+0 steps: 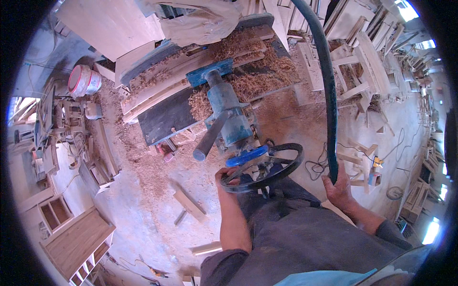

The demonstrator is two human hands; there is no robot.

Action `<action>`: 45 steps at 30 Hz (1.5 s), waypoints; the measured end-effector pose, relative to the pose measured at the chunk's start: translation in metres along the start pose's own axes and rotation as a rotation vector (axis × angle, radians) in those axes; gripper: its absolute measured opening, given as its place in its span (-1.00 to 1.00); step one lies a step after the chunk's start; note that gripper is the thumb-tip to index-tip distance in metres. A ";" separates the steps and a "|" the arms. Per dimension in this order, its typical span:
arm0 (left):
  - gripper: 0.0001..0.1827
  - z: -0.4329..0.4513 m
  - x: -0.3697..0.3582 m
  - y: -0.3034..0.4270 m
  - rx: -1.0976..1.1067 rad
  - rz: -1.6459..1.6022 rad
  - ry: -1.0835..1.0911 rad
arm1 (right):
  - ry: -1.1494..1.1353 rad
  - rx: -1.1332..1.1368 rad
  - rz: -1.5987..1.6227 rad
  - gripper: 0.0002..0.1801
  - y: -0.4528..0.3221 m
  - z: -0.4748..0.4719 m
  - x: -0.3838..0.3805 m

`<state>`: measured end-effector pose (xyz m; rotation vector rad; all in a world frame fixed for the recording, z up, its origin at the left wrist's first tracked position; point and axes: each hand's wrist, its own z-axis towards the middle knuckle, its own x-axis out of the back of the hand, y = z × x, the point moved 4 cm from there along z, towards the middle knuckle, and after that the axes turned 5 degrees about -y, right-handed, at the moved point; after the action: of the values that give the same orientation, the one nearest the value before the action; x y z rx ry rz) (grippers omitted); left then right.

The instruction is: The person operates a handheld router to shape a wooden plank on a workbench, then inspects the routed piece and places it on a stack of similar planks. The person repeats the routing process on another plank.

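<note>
My left hand (229,176) is curled round the left rim of a black handwheel (300,157). A blue ring-shaped wheel (247,156) sits just above it on the same machine. My right hand (338,186) grips the lower end of a long dark lever (327,78) that rises past the top of the picture. Beyond the wheels, the machine's blue-green body (229,114) carries a thick handle (211,137) and ends in a blue plate (209,72). That plate stands against long wooden pieces (157,100) lying on a dark machine table (168,116) strewn with shavings.
Shavings also cover the floor around the machine. A lidded bucket (80,80) stands at the upper left, a wooden cabinet (78,243) at the lower left. Wood offcuts (189,206) lie by my left side. Wooden frames (361,68) and a loose cable (316,166) are on the right.
</note>
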<state>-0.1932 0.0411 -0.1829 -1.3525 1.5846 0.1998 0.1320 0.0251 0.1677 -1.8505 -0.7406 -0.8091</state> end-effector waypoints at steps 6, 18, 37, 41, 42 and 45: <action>-0.88 0.018 0.021 -0.007 -0.253 0.370 0.132 | -0.015 -0.016 -0.039 -0.55 0.007 0.005 0.003; -0.31 -0.093 -0.156 -0.073 -0.808 0.415 0.456 | -0.010 -0.049 -0.033 -0.57 -0.013 -0.005 -0.025; -0.52 -0.054 -0.085 -0.021 -0.389 0.123 0.327 | 0.022 -0.013 0.110 -0.64 -0.002 0.013 -0.032; -0.71 -0.017 -0.044 -0.011 0.026 0.067 -0.034 | 0.027 -0.045 0.100 -0.65 0.018 0.016 -0.031; -0.73 -0.009 -0.035 -0.013 0.128 0.034 -0.112 | 0.023 -0.051 0.091 -0.64 0.024 0.018 -0.030; -0.77 0.014 -0.005 -0.011 -0.041 0.158 0.079 | 0.040 0.026 0.055 -0.62 0.022 0.022 -0.027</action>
<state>-0.1769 0.0496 -0.1814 -1.2801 1.7639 0.2787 0.1373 0.0337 0.1280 -1.8184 -0.6688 -0.7950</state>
